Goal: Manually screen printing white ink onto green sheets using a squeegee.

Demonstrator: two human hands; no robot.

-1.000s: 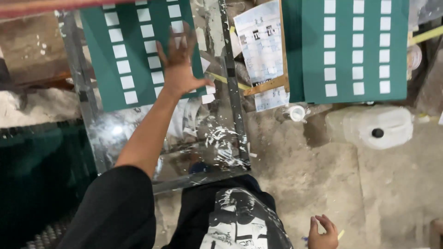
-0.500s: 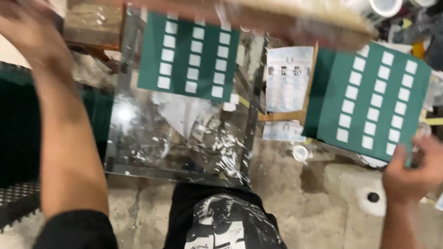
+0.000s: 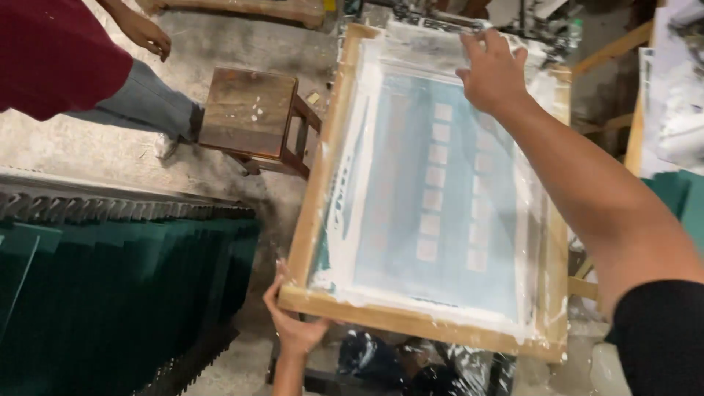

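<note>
The person holds a wooden-framed printing screen (image 3: 433, 198) with both hands, tilted so that its mesh faces the camera. The left hand (image 3: 293, 323) grips the near left corner of the frame from below, fingers curled up over the wooden edge and closed on it. The right hand (image 3: 493, 70) lies at the far edge of the frame, palm down, fingers spread over the taped top border and pressed against it; whether the thumb wraps under the wood is hard to tell from this angle.

The screen's mesh is pale blue with rows of lighter small rectangles down its middle, and whitish smears run along the inside of the frame, thickest at the left side and the near edge. Clear tape or film covers the borders.

Beyond the frame's left side stands a small brown wooden stool (image 3: 253, 117) on the grey concrete floor (image 3: 95, 147). Another person in a dark red top (image 3: 51, 51) and grey trousers is at the upper left, one of their hands (image 3: 147, 33) hanging near the stool but apart from it. At the lower left a stack of dark green sheets (image 3: 125, 293) stands on edge in a rack, just beside the left hand. At the far right edge a bit of green sheet (image 3: 678, 198) shows behind the right forearm
</note>
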